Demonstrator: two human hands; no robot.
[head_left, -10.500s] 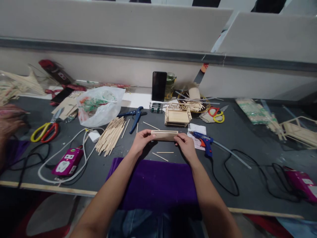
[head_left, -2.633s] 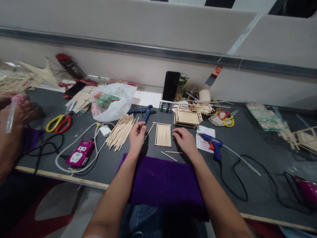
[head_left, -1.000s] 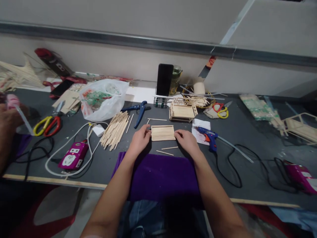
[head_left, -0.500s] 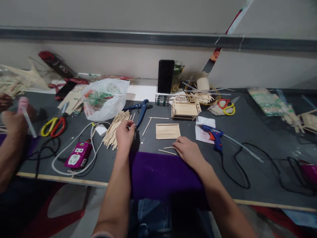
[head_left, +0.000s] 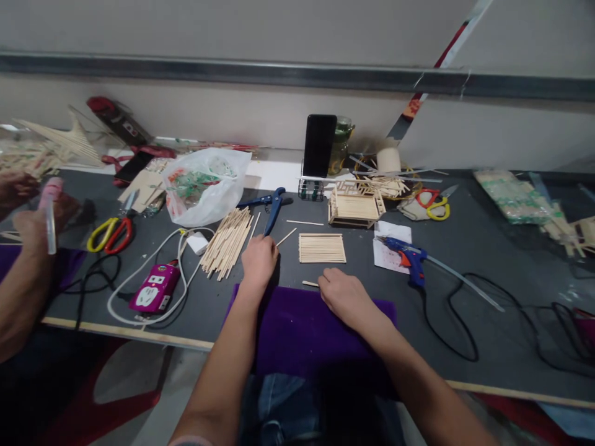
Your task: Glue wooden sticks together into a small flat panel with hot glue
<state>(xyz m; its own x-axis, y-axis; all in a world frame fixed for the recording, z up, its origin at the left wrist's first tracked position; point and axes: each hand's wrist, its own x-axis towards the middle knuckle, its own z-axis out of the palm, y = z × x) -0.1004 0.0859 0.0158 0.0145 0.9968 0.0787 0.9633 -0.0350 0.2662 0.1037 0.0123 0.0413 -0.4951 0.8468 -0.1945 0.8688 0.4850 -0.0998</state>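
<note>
Fingers of the left hand (head_left: 259, 260) met an angled stick (head_left: 287, 236), the right hand's (head_left: 343, 296) a short stick (head_left: 309, 284), grips unclear; a slatted panel (head_left: 322, 248) lay beyond the right fingers.

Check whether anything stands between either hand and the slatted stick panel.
Nothing visible stands between the right hand and the panel. On the left hand's side, a thin stick reaches from the fingers into the gap.
</note>
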